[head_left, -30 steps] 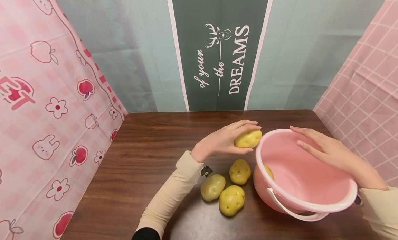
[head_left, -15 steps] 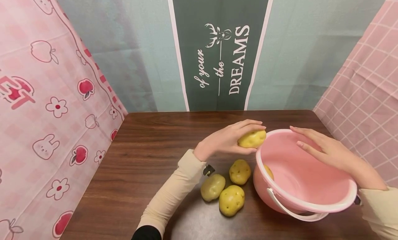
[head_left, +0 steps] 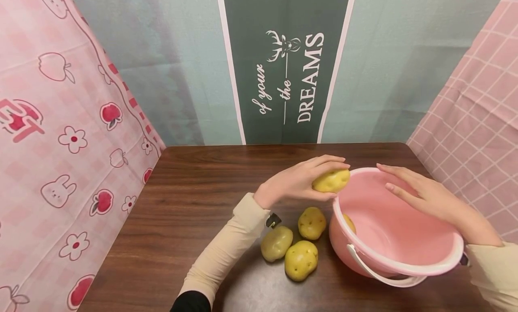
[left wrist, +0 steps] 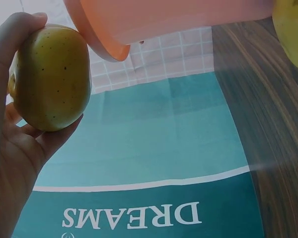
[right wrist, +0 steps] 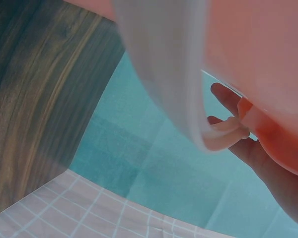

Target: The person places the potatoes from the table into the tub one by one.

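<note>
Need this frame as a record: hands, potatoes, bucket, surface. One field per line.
left hand: grips a potato at the bucket's left rim; contact with rim unclear
right hand: rests over the bucket's right side, fingers extended
bucket: pink, upright
bucket handle: white, lowered on the near side
loose potatoes: three, left of the bucket
potato in bucket: one partly visible; others could be hidden
table: dark wood grain
</note>
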Available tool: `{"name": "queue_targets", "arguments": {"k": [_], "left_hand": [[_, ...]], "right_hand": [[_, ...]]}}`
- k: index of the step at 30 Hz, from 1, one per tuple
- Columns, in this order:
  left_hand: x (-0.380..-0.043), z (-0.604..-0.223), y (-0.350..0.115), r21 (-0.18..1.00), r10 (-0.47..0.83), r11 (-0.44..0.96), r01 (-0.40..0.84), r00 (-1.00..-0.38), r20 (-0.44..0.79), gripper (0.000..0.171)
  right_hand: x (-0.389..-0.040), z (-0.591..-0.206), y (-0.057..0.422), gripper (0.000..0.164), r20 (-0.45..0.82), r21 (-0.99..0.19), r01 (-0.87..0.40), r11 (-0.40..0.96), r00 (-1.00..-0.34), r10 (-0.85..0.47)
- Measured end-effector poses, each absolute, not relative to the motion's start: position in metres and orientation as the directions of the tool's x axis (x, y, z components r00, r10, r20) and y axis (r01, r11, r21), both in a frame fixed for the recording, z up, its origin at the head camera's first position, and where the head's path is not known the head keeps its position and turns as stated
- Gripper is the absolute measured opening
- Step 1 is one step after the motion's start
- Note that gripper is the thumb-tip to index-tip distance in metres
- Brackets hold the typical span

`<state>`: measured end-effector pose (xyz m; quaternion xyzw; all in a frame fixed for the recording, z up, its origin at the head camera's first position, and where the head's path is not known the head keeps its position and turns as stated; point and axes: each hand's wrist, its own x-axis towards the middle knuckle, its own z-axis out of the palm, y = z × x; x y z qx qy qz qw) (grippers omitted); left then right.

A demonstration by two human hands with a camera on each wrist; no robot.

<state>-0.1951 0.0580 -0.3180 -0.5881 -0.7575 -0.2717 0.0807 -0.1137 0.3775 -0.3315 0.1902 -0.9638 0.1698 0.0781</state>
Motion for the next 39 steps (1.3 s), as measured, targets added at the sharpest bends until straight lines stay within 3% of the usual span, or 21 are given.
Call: {"name": "queue_targets", "arguments": {"k": [7,27,39], "left_hand": [[-0.195,-0.315,0.061,0.325,0.856,0.120,0.938,-0.264,0.445,0.063],[-0.189,-0.309,0.067,0.376,0.869,0.161,0.913,-0.312,0.384,0.061],[-0.189,-0.308,0.071,0.344,0.865,0.134,0.929,-0.279,0.417,0.059]], "right_hand": [[-0.114,-0.332,0.378,0.057,0.206,-0.307,-0.388,0.869,-0.919,-0.337],[-0.112,-0.330,0.376,0.055,0.157,-0.337,-0.335,0.880,-0.942,-0.298],[-0.112,-0.331,0.376,0.055,0.182,-0.302,-0.353,0.886,-0.933,-0.310]]}}
